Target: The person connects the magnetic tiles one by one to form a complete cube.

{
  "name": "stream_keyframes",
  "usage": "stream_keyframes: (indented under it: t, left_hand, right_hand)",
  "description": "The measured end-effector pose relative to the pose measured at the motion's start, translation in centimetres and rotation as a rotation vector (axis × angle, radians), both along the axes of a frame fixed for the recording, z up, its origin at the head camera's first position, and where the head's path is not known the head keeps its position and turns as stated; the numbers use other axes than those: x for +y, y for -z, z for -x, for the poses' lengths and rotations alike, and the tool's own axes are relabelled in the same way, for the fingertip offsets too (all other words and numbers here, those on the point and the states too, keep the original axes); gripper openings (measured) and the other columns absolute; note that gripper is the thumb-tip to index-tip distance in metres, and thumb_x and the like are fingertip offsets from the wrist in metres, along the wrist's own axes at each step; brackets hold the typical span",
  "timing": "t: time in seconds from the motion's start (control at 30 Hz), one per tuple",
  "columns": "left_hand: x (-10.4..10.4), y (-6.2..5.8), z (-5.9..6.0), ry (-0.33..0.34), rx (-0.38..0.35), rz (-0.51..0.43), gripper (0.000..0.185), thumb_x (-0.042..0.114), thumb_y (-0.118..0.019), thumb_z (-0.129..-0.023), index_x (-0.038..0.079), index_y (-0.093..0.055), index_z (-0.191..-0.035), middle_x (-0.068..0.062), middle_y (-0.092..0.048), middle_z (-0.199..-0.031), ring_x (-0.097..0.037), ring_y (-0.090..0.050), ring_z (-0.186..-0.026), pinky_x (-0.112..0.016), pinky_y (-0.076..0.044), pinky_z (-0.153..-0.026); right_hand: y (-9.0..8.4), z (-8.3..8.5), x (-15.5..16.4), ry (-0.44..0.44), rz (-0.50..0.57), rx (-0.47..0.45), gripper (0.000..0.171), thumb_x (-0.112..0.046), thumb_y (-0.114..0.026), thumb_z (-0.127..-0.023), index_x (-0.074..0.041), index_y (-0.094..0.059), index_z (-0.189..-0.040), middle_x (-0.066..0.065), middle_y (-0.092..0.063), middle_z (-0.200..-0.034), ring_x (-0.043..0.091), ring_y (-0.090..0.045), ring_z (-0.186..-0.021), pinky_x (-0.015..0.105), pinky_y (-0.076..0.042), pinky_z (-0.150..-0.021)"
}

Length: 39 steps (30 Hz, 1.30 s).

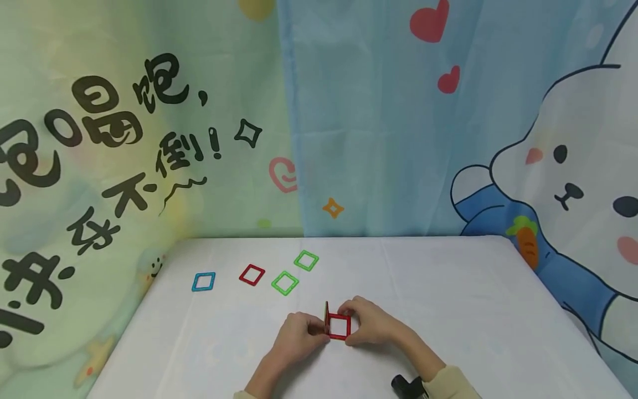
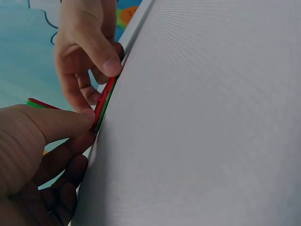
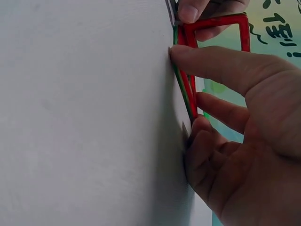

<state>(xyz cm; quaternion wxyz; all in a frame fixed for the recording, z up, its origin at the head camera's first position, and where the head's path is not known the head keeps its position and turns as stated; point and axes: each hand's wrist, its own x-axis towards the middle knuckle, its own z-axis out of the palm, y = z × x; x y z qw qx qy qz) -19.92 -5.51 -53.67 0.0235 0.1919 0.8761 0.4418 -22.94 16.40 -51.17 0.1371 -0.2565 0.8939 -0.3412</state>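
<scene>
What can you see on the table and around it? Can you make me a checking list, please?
Surface: white tablecloth over the table, lightly creased.
Job's things: a red square frame lying flat between both hands, with another frame piece standing upright at its left edge; the wrist views show green against the red.
Clutter: blue square frame, a loose red square frame and two green square frames, all flat and apart at the far left.
Grippers: left hand and right hand both pinch the joined frames.
Cables: nothing seen.
Surroundings: cartoon curtain with a rabbit, hearts and lettering; a black wrist device at the near edge.
</scene>
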Motion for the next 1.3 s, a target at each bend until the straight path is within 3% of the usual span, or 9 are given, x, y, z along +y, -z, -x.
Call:
stream_keyframes:
  t: [0.2,0.3,0.53,0.83,1.0,1.3]
  left_hand:
    - [0.1,1.1,-0.7,0.013,-0.030,-0.040,0.006,0.008,-0.080,-0.077,0.011,-0.077,-0.081,0.014,-0.065,-0.068,0.002,-0.055,-0.063,-0.021,-0.046,-0.059]
    - [0.1,1.7,-1.1,0.015,-0.052,-0.055,0.006,0.008,-0.081,-0.077,0.011,-0.077,-0.080,0.015,-0.065,-0.067,0.003,-0.055,-0.062,-0.021,-0.046,-0.058]
    - [-0.1,1.7,-0.5,0.002,-0.061,-0.043,0.005,0.009,-0.080,-0.078,0.011,-0.076,-0.080,0.015,-0.063,-0.066,0.002,-0.053,-0.060,-0.021,-0.044,-0.057]
    - [-0.2,0.9,0.2,-0.004,-0.051,-0.023,0.006,0.009,-0.080,-0.078,0.012,-0.076,-0.079,0.016,-0.062,-0.066,0.002,-0.053,-0.060,-0.022,-0.044,-0.057]
    - [-0.1,0.4,0.2,-0.020,-0.068,-0.010,0.007,0.009,-0.080,-0.079,0.014,-0.075,-0.079,0.016,-0.061,-0.066,0.001,-0.053,-0.060,-0.022,-0.044,-0.058]
    - [-0.2,0.0,0.6,0.001,-0.062,-0.033,0.008,0.007,-0.079,-0.078,0.013,-0.074,-0.078,0.016,-0.062,-0.067,0.002,-0.055,-0.061,-0.021,-0.046,-0.059]
  right_hand:
    - [-0.1,0.6,0.4,-0.004,0.060,-0.122,0.049,-0.011,-0.085,-0.071,-0.004,-0.062,-0.114,0.002,-0.056,-0.095,0.019,-0.049,-0.076,0.031,-0.043,-0.063]
    - [0.1,1.9,0.3,0.045,0.079,-0.162,0.041,-0.009,-0.081,-0.076,-0.003,-0.063,-0.112,0.003,-0.058,-0.091,0.018,-0.052,-0.070,0.030,-0.046,-0.057]
    - [-0.2,7.0,-1.6,0.220,0.091,-0.040,0.026,-0.013,-0.074,-0.086,0.000,-0.064,-0.107,0.003,-0.059,-0.087,0.016,-0.057,-0.066,0.030,-0.050,-0.059]
    - [-0.4,11.5,-4.2,0.243,0.055,0.109,0.032,-0.018,-0.077,-0.083,0.001,-0.066,-0.104,0.005,-0.060,-0.085,0.019,-0.054,-0.074,0.035,-0.046,-0.067]
    - [0.9,13.1,-5.7,0.267,0.034,0.129,0.040,-0.027,-0.080,-0.080,-0.002,-0.066,-0.108,0.004,-0.061,-0.090,0.017,-0.054,-0.081,0.036,-0.045,-0.074]
    - [1.2,13.7,-7.2,0.358,-0.011,0.152,0.049,-0.039,-0.083,-0.073,-0.008,-0.068,-0.109,-0.001,-0.058,-0.087,0.015,-0.050,-0.077,0.034,-0.041,-0.068]
